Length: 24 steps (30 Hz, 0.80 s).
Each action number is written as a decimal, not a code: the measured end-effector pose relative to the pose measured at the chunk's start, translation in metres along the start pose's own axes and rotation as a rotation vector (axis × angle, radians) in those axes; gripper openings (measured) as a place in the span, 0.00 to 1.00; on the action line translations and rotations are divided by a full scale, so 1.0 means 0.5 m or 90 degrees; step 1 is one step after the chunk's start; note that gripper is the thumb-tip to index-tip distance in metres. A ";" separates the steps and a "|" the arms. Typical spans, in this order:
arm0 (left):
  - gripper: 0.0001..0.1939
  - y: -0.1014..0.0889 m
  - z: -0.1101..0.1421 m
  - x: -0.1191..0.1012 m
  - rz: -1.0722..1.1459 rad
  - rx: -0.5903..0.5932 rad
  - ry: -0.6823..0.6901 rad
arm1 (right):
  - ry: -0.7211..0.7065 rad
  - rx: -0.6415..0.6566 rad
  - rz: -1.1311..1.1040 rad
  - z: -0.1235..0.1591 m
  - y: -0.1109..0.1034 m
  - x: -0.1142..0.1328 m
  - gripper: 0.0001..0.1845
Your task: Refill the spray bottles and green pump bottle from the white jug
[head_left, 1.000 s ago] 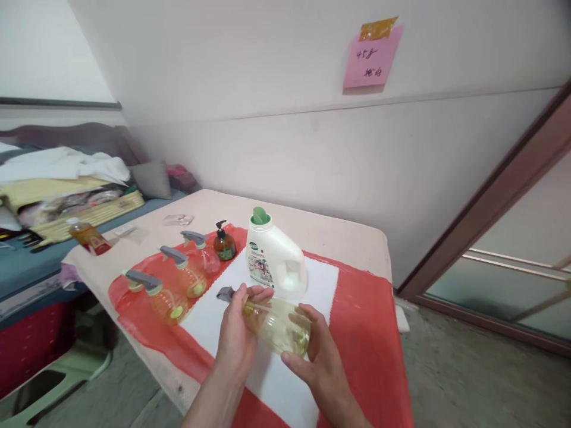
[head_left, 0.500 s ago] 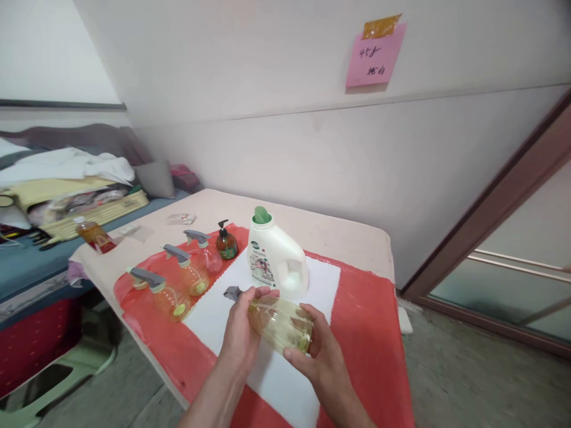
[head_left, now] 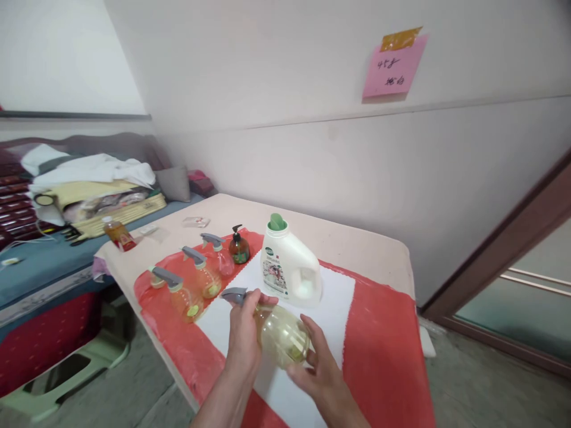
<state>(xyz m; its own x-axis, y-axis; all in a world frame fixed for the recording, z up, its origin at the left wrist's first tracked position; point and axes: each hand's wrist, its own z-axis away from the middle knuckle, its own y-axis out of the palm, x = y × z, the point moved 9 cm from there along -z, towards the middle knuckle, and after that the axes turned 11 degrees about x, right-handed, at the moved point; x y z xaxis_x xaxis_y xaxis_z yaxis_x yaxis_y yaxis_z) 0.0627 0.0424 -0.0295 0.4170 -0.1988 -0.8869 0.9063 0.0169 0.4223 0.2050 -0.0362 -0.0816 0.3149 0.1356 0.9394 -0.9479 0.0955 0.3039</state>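
Observation:
A see-through yellow spray bottle (head_left: 282, 334) with a grey trigger head (head_left: 235, 295) lies tilted across both my hands above a white cloth (head_left: 333, 291). My left hand (head_left: 244, 333) is closed round its neck, just below the trigger head. At the bottle's base, my right hand (head_left: 319, 362) grips it between thumb and fingers. Right behind the bottle stands a white detergent jug (head_left: 289, 264) with a green spout (head_left: 277, 222) in its open mouth. Several spray bottles stand to the left, among them an orange one (head_left: 185, 300) and a pink one (head_left: 224, 261).
A brown pump bottle (head_left: 239, 246) stands beside the jug. Red sheeting (head_left: 383, 339) covers much of the table (head_left: 366, 244). An amber liquid bottle (head_left: 118, 233) lies at the table's left edge, near the bed. A pink note (head_left: 395, 68) is taped to the wall.
The spray bottle has turned in my hands, so its trigger head now shows more from the side. The whole view has swung left, shifting the scene rightward; the standing bottles stay in place.

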 end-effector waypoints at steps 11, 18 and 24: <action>0.13 0.049 0.016 0.018 -0.035 0.168 -0.100 | 0.199 0.130 -0.285 0.010 0.050 -0.069 0.31; 0.14 0.067 0.023 0.058 0.065 0.242 -0.220 | 0.363 0.199 -0.423 0.042 0.097 -0.106 0.36; 0.17 -0.030 -0.035 -0.060 -0.226 0.012 0.056 | 0.301 -0.006 -0.270 0.004 0.007 -0.104 0.33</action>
<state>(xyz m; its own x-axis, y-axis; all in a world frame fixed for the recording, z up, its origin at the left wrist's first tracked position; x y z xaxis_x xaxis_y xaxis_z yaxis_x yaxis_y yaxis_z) 0.0378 0.0654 -0.0124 0.0812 -0.1036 -0.9913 0.9946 -0.0565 0.0874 0.1851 -0.0451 -0.1290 0.6523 0.5044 0.5659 -0.7365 0.2453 0.6303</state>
